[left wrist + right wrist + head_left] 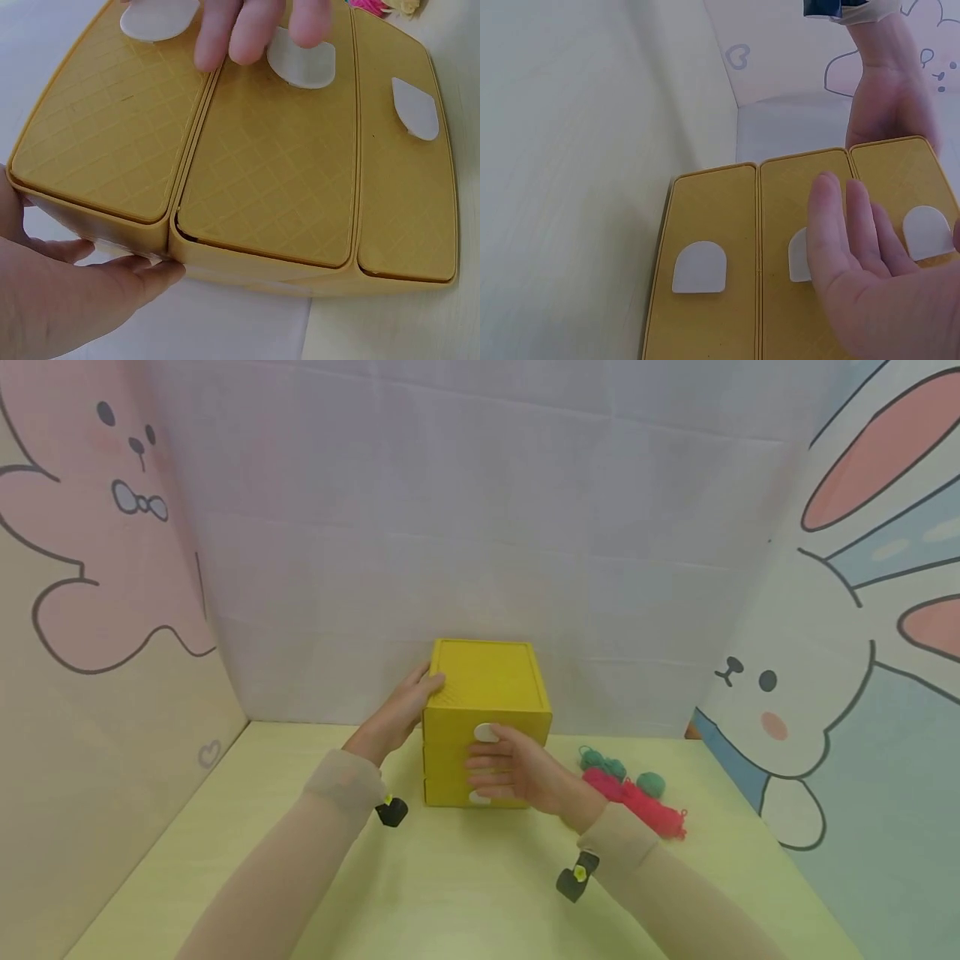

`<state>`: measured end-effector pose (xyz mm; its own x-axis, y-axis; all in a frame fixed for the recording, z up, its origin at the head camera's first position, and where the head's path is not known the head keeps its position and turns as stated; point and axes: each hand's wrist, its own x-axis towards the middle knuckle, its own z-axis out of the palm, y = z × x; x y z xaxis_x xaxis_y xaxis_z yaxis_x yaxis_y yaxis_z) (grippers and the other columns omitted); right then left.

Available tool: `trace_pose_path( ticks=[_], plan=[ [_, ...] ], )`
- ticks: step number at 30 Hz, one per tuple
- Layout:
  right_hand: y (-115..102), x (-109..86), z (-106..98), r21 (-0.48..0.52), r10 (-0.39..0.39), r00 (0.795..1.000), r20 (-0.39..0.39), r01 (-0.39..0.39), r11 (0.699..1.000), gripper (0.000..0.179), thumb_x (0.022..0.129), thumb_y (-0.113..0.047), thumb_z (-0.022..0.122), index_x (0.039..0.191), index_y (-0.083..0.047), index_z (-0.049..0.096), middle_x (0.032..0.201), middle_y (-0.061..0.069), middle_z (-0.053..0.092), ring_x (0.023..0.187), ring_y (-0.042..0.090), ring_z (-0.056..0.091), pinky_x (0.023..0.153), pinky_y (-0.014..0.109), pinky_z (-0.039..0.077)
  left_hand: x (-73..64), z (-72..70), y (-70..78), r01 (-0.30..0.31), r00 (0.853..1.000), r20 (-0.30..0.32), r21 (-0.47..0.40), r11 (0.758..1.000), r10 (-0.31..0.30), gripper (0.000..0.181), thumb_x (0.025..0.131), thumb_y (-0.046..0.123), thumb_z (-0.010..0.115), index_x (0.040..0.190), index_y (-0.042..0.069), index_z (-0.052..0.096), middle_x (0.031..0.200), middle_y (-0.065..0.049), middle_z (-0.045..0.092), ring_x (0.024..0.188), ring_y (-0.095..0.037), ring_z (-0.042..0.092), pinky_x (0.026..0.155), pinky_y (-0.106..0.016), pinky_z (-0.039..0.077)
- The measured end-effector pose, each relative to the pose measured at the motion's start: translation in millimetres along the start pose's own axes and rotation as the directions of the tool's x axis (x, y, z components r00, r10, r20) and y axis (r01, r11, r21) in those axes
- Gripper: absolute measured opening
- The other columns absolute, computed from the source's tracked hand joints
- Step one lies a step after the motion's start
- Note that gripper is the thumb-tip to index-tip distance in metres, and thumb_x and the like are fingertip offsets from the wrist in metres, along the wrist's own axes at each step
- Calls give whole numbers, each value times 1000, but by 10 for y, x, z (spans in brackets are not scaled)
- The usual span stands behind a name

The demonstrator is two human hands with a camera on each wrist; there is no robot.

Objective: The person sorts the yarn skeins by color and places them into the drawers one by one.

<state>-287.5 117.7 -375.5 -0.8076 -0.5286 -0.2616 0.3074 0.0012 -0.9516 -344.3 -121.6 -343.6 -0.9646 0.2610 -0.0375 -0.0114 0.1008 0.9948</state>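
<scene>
A yellow three-drawer box (487, 677) stands near the back wall, its drawers closed. Each drawer front carries a white rounded tab handle; the lowest handle (700, 268) is in full view from the right wrist. My left hand (401, 710) rests against the box's left side, with the thumb over the top edge and the fingers (142, 281) along the side wall. In front of the drawers is my right hand (525, 768), fingers extended and fairly straight, its thumb close to the top handle (157, 19). Those fingers partly cover the middle handle (799, 255).
Right of the box lie a red-pink bundle of yarn (652, 810), a green yarn bundle (600, 764) and a green ball (651, 785). The pale table (450, 893) meets a white back wall (480, 527); printed side panels (810, 710) stand left and right.
</scene>
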Motion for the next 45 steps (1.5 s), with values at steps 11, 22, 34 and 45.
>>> trace_pose_path(
  ticks=[11, 22, 34, 45],
  plan=[
    [-6, 39, 22, 80, 1, 1000, -7, 0, 997, 80, 108, -63, 44, 156, 2, 47, 160, 20, 51, 146, 44, 50, 116, 48, 47, -1, -8, 4, -8, 1000, 10, 12, 1000, 8, 72, 115, 42, 43, 173, 27, 3, 178, -7, 15, 161, -33, 23, 130, -55, 22],
    [4, 54, 24, 86, -12, 1000, -22, 14, 996, 76, 110, -58, 43, 155, 3, 49, 159, 21, 52, 145, 42, 51, 118, 47, 44, -13, -35, 10, -4, 999, 48, 36, 999, 3, 78, 114, 46, 45, 173, 28, -4, 179, -2, 2, 165, -30, 7, 131, -56, 15],
    [72, -17, 34, 43, -19, 1000, -15, 20, 999, 77, 110, -58, 44, 154, 4, 50, 158, 21, 53, 143, 42, 53, 111, 40, 52, 15, -66, -45, 1, 999, 49, 64, 998, -4, 82, 113, 50, 45, 172, 27, -6, 179, -3, -2, 165, -31, 7, 131, -56, 15],
    [117, -165, 78, 23, -52, 999, 8, 52, 998, 77, 110, -55, 46, 154, 8, 47, 157, 27, 50, 133, 38, 63, 111, 42, 52, -14, -73, -23, -1, 998, 58, 108, 994, -6, 82, 113, 52, 44, 172, 28, -7, 179, -4, -2, 164, -34, 6, 131, -60, 13]
  ],
)
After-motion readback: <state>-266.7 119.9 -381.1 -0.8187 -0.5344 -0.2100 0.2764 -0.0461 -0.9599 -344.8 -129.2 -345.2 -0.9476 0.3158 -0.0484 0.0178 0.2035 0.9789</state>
